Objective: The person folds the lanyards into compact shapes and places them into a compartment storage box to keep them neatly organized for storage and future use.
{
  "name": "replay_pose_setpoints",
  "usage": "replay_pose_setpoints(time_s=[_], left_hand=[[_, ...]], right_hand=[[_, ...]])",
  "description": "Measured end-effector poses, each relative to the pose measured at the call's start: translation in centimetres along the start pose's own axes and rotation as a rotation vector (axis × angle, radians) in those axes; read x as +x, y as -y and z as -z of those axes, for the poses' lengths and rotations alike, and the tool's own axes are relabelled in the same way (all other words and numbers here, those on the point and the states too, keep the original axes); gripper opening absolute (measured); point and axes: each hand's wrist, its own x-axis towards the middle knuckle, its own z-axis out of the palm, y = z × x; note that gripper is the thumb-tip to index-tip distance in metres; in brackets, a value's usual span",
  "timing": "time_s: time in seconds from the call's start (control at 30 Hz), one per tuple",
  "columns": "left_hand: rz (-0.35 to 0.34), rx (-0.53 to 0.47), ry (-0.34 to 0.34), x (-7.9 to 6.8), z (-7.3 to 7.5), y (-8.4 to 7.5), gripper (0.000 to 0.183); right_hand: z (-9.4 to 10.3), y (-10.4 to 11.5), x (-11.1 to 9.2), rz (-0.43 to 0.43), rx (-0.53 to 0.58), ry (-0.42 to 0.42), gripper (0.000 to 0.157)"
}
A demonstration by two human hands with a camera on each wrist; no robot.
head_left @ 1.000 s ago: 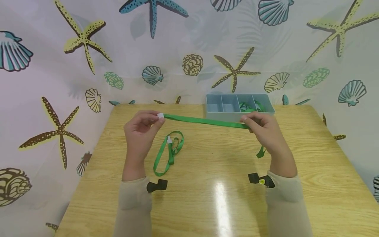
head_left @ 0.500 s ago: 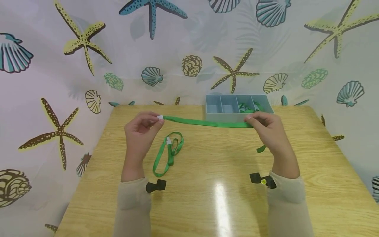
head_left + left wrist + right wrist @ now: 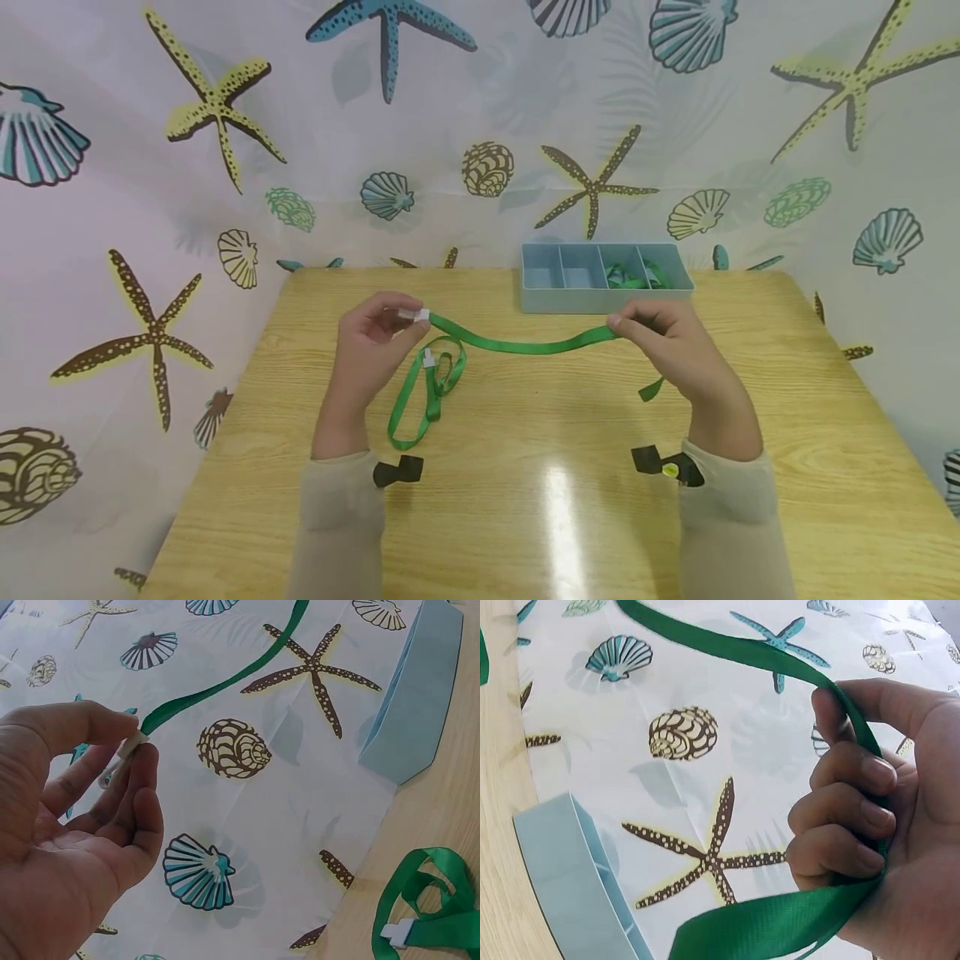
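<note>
A green lanyard [image 3: 525,347] sags in a shallow curve between both hands above the table. My left hand [image 3: 375,342] pinches its white plastic clip [image 3: 422,315] between thumb and fingertips. The other end runs through my right hand [image 3: 675,342], whose fingers curl round the strap; in the right wrist view the green band [image 3: 765,926] crosses the palm and comes out below the little finger. Under the left hand's side, a second green lanyard [image 3: 397,417] with a white clip lies looped on the table.
At the back of the wooden table [image 3: 525,517] stands a light blue divided box [image 3: 607,300]. Its two right compartments hold green lanyards [image 3: 626,277]. A white cloth [image 3: 450,100] printed with shells and starfish hangs behind and at both sides.
The strap has gone from nearly straight to sagging. My left hand has shifted slightly right and down, and more of the clip shows. The right hand has lowered a little.
</note>
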Motion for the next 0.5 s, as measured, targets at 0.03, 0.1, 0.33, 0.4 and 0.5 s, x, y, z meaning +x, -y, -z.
replay_pose_setpoints(time_s=[0.03, 0.1, 0.33, 0.4, 0.5], left_hand=[[0.015, 0.016, 0.013, 0.0, -0.1, 0.1, 0.019], [0.024, 0.042, 0.029, 0.0, -0.4, 0.3, 0.019], [0.003, 0.125, 0.06, -0.1, -2.5, 0.4, 0.017], [-0.009, 0.12, 0.106, -0.1, -3.3, 0.4, 0.018], [-0.023, 0.088, 0.2, -0.3, -4.8, 0.2, 0.023]], right_hand=[[-0.2, 0.2, 0.0, 0.015, 0.019, 0.006, 0.023], [-0.7, 0.6, -0.1, 0.051, 0.053, 0.017, 0.02], [-3.1, 2.0, 0.2, 0.184, 0.094, 0.048, 0.022], [-3.7, 2.2, 0.2, 0.207, 0.113, 0.043, 0.021], [-4.5, 2.5, 0.4, 0.241, 0.196, 0.03, 0.02]])
